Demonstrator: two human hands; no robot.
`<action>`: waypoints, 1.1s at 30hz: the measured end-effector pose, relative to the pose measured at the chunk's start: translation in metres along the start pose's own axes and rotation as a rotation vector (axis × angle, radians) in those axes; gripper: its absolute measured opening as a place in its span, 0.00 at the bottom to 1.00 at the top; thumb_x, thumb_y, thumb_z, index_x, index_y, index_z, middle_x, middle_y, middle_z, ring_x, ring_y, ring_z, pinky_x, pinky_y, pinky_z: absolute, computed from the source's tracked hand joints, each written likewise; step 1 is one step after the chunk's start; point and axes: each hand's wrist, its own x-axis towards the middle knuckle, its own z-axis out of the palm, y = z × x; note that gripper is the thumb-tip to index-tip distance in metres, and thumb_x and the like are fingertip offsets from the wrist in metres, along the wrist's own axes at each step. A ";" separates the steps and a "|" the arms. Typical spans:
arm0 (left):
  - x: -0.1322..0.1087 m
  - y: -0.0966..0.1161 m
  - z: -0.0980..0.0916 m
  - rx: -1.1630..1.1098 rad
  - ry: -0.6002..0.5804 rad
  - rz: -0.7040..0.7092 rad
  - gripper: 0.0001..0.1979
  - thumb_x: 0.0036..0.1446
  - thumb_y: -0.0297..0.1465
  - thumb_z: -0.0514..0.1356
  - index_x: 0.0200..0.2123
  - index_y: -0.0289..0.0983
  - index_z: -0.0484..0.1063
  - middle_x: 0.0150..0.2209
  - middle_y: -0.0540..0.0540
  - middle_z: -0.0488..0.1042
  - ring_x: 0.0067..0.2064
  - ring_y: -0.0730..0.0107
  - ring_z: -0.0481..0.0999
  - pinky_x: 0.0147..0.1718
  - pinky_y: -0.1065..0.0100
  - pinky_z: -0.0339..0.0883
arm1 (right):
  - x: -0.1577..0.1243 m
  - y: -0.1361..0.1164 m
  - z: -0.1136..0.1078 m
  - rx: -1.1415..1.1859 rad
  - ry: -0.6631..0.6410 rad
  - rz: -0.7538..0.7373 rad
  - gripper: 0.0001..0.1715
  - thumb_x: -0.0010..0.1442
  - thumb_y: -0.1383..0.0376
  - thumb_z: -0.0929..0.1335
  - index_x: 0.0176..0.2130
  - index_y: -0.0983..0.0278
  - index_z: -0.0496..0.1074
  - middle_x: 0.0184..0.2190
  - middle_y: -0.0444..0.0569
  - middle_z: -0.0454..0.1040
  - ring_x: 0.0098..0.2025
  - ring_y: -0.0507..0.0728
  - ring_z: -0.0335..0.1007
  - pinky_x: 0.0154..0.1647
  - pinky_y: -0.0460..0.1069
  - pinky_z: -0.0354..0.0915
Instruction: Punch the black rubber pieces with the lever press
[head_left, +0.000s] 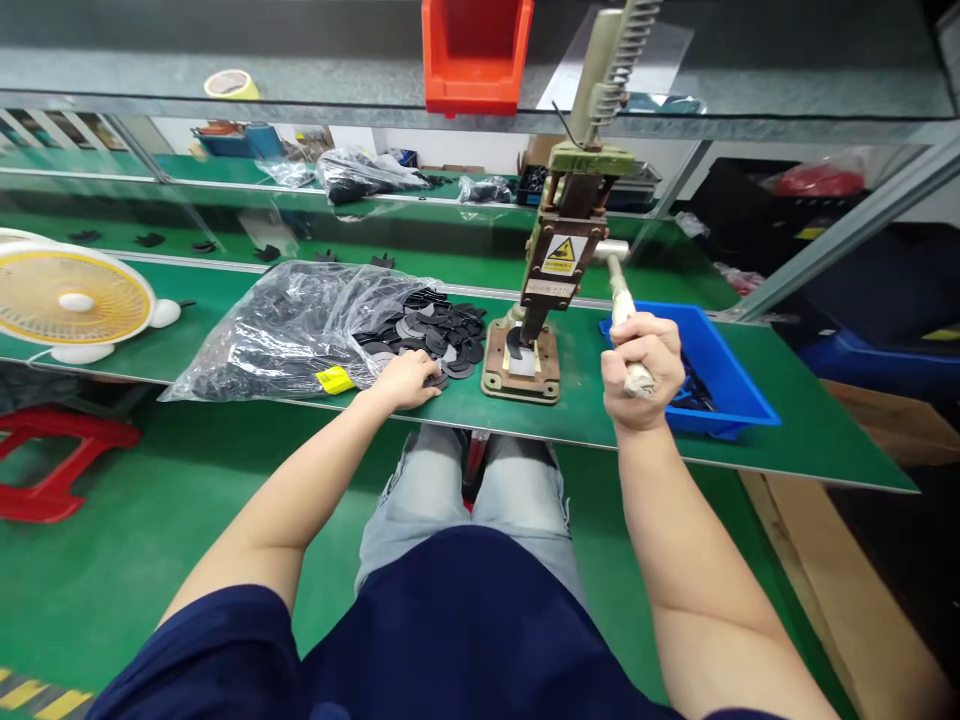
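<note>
A hand press (559,255) stands on the green bench, a dark curved piece (514,343) at its base under the ram. My right hand (643,370) is closed round the wrapped press lever (621,295), to the right of the press. On the left, my left hand (407,381) rests at the near edge of a pile of flat black curved pieces (442,330), its fingertips on a piece. That pile spills from a clear plastic bag (277,320) lying on the bench.
A blue bin (720,365) with black parts sits right of the press. At the far left is a yellow-white fan (75,295). A red bin (478,60) and a tape roll (231,84) are on the shelf above.
</note>
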 end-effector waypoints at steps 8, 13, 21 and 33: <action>0.021 -0.015 0.008 -0.275 0.220 -0.047 0.09 0.65 0.39 0.65 0.42 0.40 0.79 0.46 0.41 0.80 0.52 0.55 0.78 0.57 0.55 0.71 | 0.003 -0.005 -0.002 -0.049 -0.009 0.016 0.12 0.58 0.62 0.74 0.27 0.60 0.70 0.40 0.47 0.77 0.46 0.59 0.77 0.57 0.64 0.75; 0.039 -0.029 0.017 -0.482 0.448 -0.098 0.10 0.65 0.39 0.65 0.39 0.39 0.76 0.45 0.42 0.80 0.50 0.59 0.78 0.55 0.57 0.72 | 0.001 -0.002 -0.006 -0.078 -0.005 0.025 0.12 0.57 0.62 0.74 0.26 0.60 0.70 0.40 0.48 0.77 0.48 0.60 0.77 0.56 0.64 0.75; 0.069 -0.045 0.009 -1.162 0.811 -0.158 0.16 0.66 0.45 0.66 0.43 0.39 0.70 0.45 0.44 0.80 0.42 0.68 0.82 0.46 0.64 0.76 | 0.000 -0.005 -0.011 -0.115 -0.027 0.027 0.11 0.58 0.62 0.73 0.26 0.61 0.70 0.43 0.51 0.78 0.51 0.60 0.77 0.68 0.67 0.72; 0.076 0.017 -0.016 -1.736 0.150 -0.217 0.22 0.56 0.41 0.74 0.31 0.39 0.63 0.26 0.55 0.69 0.25 0.79 0.69 0.26 0.75 0.64 | -0.003 -0.016 -0.016 -0.224 -0.063 0.090 0.11 0.60 0.62 0.72 0.27 0.60 0.71 0.42 0.51 0.77 0.53 0.59 0.76 0.71 0.66 0.72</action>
